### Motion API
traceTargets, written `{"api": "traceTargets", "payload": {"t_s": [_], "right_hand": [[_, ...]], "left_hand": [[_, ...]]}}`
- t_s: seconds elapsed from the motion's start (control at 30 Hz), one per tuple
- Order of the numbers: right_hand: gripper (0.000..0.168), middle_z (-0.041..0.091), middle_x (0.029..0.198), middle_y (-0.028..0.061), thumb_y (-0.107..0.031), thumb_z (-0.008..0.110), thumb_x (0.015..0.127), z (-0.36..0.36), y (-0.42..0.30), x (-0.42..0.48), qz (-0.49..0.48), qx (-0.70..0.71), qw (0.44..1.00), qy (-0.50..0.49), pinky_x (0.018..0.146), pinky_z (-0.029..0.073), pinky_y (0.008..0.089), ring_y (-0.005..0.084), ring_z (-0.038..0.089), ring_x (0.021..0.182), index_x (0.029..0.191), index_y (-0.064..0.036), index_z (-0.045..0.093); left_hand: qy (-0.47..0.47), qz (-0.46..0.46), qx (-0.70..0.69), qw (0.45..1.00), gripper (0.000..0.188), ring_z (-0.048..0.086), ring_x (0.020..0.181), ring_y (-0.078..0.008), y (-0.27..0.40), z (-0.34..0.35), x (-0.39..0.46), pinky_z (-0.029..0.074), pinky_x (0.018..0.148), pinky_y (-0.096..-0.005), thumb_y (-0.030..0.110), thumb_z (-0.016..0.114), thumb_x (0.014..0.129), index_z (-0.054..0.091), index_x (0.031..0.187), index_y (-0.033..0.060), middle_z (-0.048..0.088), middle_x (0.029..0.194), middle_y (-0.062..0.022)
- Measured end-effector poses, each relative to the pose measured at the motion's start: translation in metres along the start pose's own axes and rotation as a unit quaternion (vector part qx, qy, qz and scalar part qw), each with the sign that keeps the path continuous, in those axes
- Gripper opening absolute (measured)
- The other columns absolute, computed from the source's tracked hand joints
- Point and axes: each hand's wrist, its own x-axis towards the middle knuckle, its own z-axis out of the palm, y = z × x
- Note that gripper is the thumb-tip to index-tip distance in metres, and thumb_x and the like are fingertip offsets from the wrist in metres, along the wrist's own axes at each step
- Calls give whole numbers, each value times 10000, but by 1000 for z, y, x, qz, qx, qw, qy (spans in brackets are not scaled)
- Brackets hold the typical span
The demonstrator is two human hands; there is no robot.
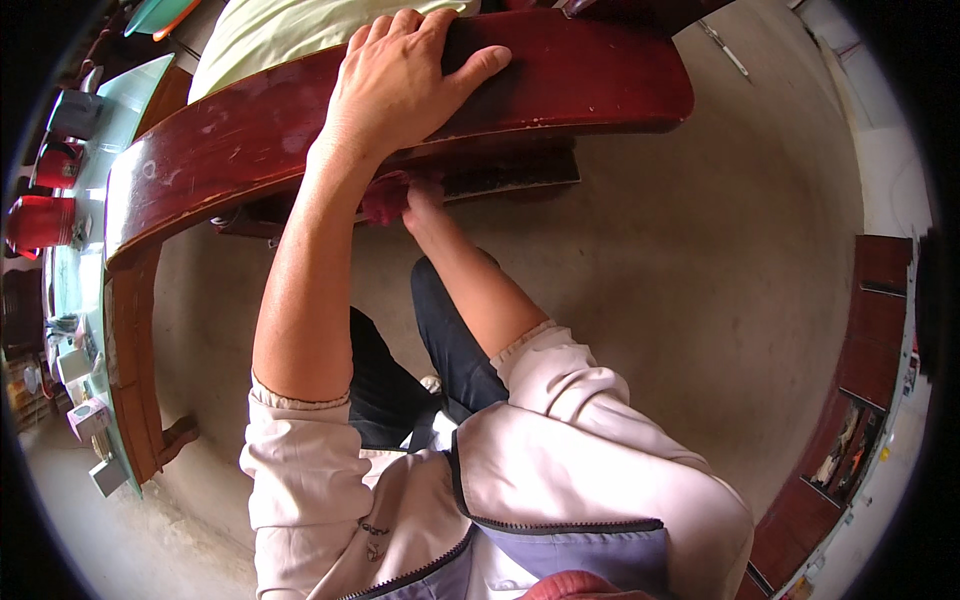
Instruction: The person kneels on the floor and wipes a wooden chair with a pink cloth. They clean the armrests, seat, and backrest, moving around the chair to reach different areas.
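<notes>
My left hand [397,82] rests palm down on a glossy dark red wooden armrest [570,75]. Its thumb lies spread to the right, and its fingertips reach the far edge of the wood. Below the armrest, my right hand [425,196] holds a dark red cloth [382,201] against the lower woodwork. That hand is blurred, and its fingers are partly hidden under the armrest. A lower wooden rail [517,178] runs beneath, its edge worn.
A pale green cushion [262,45] lies behind the armrest. At left, a glass-topped table [127,112] bears red mugs [60,165], a grey mug [75,114] and small boxes [88,418]. A thin white-handled tool [731,56] lies on the concrete floor [675,262]. Dark red cabinets [870,330] line the right.
</notes>
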Motion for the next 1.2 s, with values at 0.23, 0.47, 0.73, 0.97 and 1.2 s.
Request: {"api": "traceTargets", "payload": {"t_s": [0.23,0.47,0.73,0.97,1.2], "right_hand": [[265,672,1131,161,-52,451,1023,-69,-100,6,-112,3,993,-27,765,649,442,307,707,954,1265,-28,557],[257,649,1173,129,-65,534,1002,-98,-137,-26,-144,42,985,91,793,634,461,285,689,1005,1257,-51,564],[306,674,1149,97,-67,521,988,-19,-92,-34,-138,29,986,84,807,573,403,235,673,951,1289,-39,570],[207,722,961,222,-103,644,905,36,-38,-100,-313,-372,874,-1,846,495,415,273,656,903,981,83,693],[220,727,1051,92,-46,689,876,4,-75,-68,-190,-179,965,-19,835,546,352,190,673,929,1083,25,714]], "left_hand": [[-7,6,-6,1000,769,537,1249,-439,0,3,2,379,1117,-495,601,546,975,555,1373,-57,607,1279,-311],[-7,-28,3,1000,735,545,1226,-443,0,-5,-7,401,1092,-494,586,562,971,564,1370,-31,615,1254,-308],[81,29,51,995,792,615,1180,-409,-20,27,-6,439,1071,-478,729,527,932,669,1252,19,679,1194,-234],[-2,-19,-1,1000,731,553,1218,-440,0,0,-7,407,1082,-493,589,562,970,568,1364,-26,622,1254,-298],[11,-5,-2,1000,733,567,1216,-426,-8,1,-6,405,1083,-490,593,560,967,578,1349,-32,633,1249,-296]]}}
